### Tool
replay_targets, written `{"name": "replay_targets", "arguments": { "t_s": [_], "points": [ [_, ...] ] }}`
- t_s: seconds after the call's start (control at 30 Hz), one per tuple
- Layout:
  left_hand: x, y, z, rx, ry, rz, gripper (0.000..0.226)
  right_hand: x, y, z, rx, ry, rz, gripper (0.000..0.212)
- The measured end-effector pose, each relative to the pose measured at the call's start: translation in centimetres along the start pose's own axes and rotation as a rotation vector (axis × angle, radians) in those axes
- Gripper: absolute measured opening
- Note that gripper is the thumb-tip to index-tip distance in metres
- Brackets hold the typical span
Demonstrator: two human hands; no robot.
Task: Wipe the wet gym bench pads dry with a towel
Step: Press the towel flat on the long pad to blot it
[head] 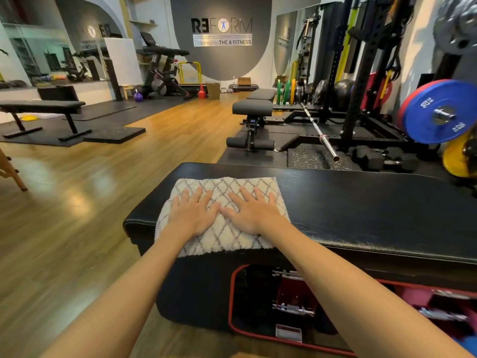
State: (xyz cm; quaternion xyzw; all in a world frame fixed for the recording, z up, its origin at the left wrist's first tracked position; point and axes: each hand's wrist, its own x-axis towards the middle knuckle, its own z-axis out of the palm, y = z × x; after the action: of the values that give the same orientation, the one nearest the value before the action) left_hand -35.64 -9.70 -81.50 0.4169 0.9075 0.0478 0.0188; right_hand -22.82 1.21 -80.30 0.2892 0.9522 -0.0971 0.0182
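The wiping step appears to be in hand: the towel [222,215] is spread flat on the left end of the black bench pad [361,210], at about 6 o'clock in view. Next, a sweep toward 3 o'clock seems called for — that stretch looks unwiped. The left hand [192,215] and right hand [251,215] are pressed palm-down side by side — fingers splayed, nothing gripped, arms extended.

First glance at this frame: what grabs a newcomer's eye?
Two bare hands, left hand and right hand, pressed flat side by side on a cream diamond-patterned towel spread over the left end of the black bench pad. Next, the blue weight plate at the right edge, and the REFORM wall sign on the far wall.
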Motion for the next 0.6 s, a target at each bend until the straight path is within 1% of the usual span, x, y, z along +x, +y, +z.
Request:
{"name": "replay_targets", "arguments": {
  "t_s": [0.4, 0.6],
  "points": [
    [-1.1, 10.9, 1.3, -0.034, 0.015, 0.126, 0.064, -5.5, 9.6, -0.8, -0.002, 0.024, 0.143, 0.073],
    [-2.2, 13.0, 1.4, -0.045, -0.014, 0.179, 0.064, -7.5, 11.7, -0.9, -0.016, 0.029, 0.165, 0.074]
  ]
}}
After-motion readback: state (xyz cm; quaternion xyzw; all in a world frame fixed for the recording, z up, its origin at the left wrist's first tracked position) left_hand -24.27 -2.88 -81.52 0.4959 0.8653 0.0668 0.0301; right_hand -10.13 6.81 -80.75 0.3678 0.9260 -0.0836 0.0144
